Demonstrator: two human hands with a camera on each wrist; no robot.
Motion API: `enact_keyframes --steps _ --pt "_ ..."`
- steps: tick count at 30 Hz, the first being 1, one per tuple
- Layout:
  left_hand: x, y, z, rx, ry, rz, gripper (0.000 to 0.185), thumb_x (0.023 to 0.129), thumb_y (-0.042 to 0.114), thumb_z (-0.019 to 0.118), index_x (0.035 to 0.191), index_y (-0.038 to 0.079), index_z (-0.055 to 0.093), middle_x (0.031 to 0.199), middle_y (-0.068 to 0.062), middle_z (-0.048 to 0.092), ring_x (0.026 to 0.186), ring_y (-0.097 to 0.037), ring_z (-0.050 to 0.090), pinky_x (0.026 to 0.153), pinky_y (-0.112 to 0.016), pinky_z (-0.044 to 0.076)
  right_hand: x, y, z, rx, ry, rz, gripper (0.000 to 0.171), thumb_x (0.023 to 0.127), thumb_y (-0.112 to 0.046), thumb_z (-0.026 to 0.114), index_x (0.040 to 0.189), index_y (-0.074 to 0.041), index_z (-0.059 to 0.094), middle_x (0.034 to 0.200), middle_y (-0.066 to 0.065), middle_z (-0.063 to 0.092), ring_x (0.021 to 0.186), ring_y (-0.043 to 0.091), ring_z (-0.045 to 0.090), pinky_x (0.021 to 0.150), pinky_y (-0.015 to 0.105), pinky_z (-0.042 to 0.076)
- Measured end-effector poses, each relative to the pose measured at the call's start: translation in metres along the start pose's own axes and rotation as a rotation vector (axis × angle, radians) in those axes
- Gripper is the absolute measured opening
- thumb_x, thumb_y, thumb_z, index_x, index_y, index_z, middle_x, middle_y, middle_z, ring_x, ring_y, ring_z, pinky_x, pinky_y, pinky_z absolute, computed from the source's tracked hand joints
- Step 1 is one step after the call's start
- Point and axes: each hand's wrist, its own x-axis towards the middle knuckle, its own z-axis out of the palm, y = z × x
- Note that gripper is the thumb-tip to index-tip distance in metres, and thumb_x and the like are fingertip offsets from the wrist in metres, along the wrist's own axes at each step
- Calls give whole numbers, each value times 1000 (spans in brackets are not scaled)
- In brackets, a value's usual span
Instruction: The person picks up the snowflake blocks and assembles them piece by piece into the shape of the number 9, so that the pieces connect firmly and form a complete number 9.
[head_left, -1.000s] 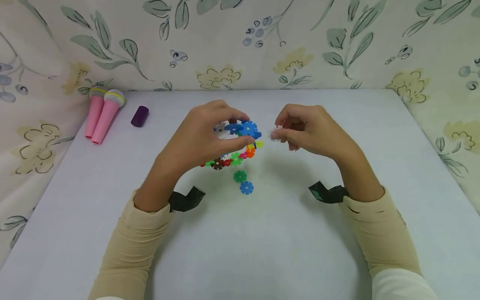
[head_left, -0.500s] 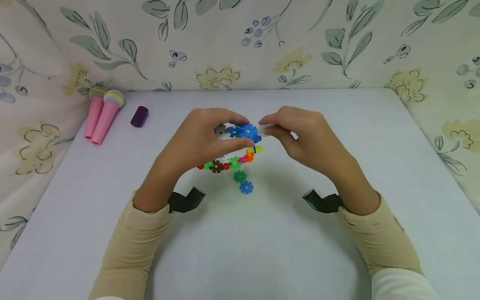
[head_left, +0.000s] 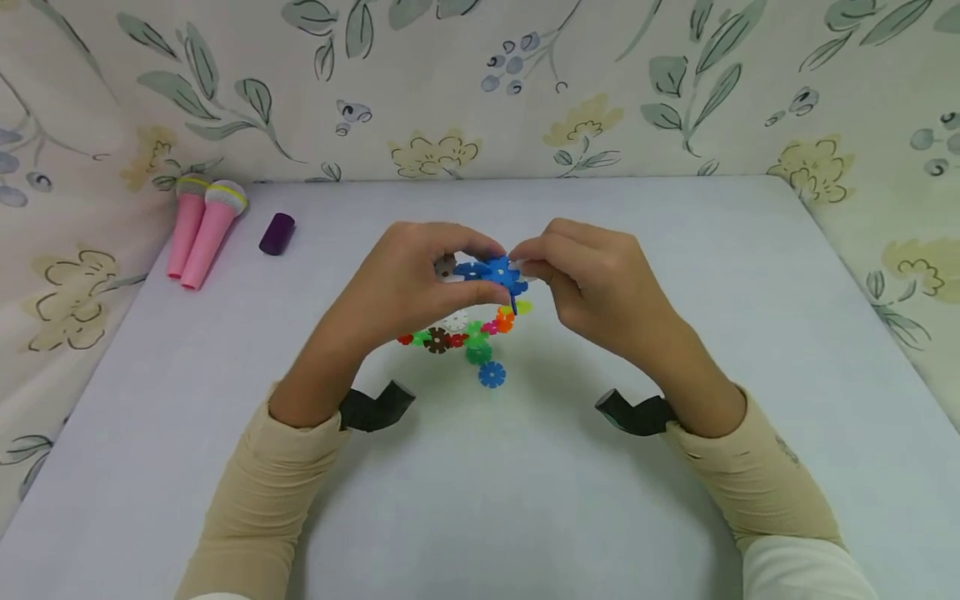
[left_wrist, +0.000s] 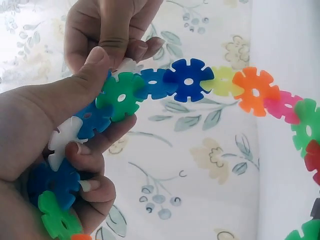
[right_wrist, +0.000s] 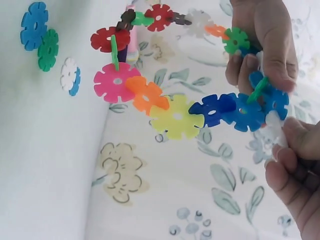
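My left hand (head_left: 401, 279) grips a loop of interlocked notched plastic discs, several colours joined edge to edge. Blue discs (head_left: 498, 271) show between its thumb and fingers in the head view. Seen from the left wrist, the chain runs on through a dark blue disc (left_wrist: 176, 80), a yellow disc (left_wrist: 222, 87) and an orange disc (left_wrist: 245, 90). My right hand (head_left: 588, 271) pinches a white disc (right_wrist: 276, 131) against the blue part of the loop. The fingertips largely cover that white disc, so whether its slot is engaged cannot be told.
Below the loop, a loose green disc (head_left: 478, 354) and a loose blue disc (head_left: 492, 374) lie on the white table (head_left: 525, 500). A loose white disc (right_wrist: 68, 75) overlaps another blue one. Two pink toy microphones (head_left: 206, 237) and a dark purple cylinder (head_left: 277, 234) sit at the back left.
My right hand has moved left with the white disc and brought it against the blue discs. The loop in my left hand has shifted and tilted slightly.
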Motion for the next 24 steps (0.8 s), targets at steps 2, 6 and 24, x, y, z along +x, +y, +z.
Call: enact_keyframes --steps 2,6,24 --pt "0 1 -1 3 -1 -4 40 79 29 87 112 9 76 101 3 74 73 -11 56 63 -30 46 0 1 1 32 -2 26 13 87 7 73 99 3 72 77 6 65 68 15 59 61 24 51" --pt "-1 3 -6 112 -30 -64 41 83 33 84 116 10 74 105 2 73 85 -11 62 73 -30 51 -1 7 4 109 -85 229 34 85 -1 79 117 1 67 87 6 67 75 13 62 68 26 53" --pt "-9 -11 -28 147 5 -146 36 93 22 58 127 13 65 116 -2 59 102 -17 55 84 -40 48 -18 -8 88 56 -1026 473 35 82 -28 86 101 -9 64 87 -1 59 81 16 56 70 28 50"
